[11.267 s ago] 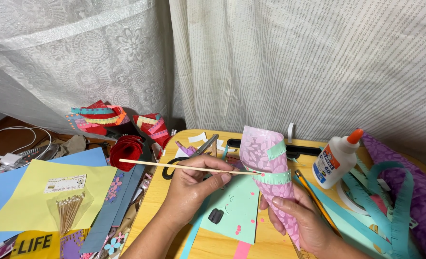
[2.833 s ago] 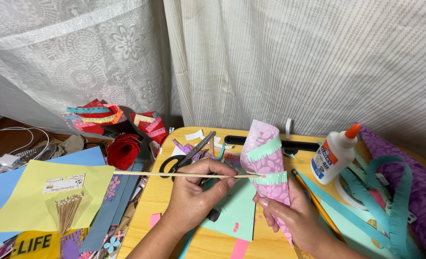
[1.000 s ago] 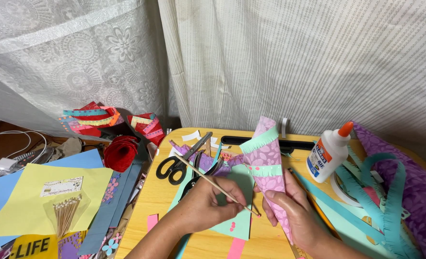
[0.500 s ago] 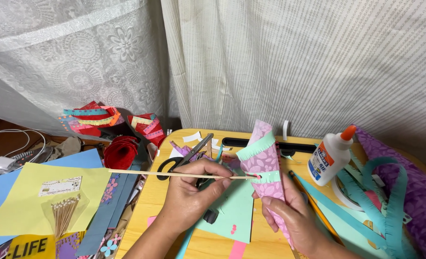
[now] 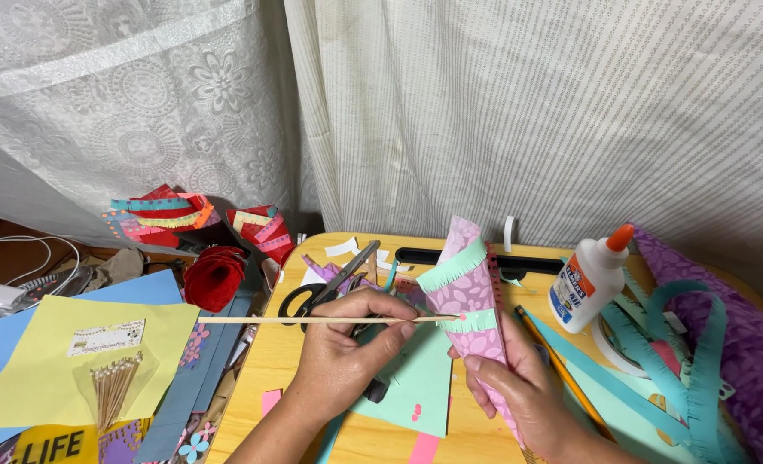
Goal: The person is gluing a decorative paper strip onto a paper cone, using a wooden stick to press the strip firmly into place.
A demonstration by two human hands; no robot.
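Note:
My right hand (image 5: 519, 388) holds a pink patterned paper cone (image 5: 466, 292) upright over the yellow table (image 5: 270, 378); the cone has two fringed teal bands around it. My left hand (image 5: 347, 348) pinches a thin wooden skewer (image 5: 313, 320) held level, its right tip touching the cone's lower teal band. Beneath both hands lies a teal paper sheet (image 5: 420, 387).
Black-handled scissors (image 5: 326, 288) lie behind my left hand. A white glue bottle with an orange cap (image 5: 589, 279), a pencil (image 5: 562, 369), teal fringed strips (image 5: 691, 344) and purple paper (image 5: 742, 344) sit to the right. Yellow and blue sheets (image 5: 64, 357), red paper cones (image 5: 214, 275) lie at left.
Over the last second the skewer swung from a slant back to level and its tip reached the cone's lower band. The cone stayed in my right hand.

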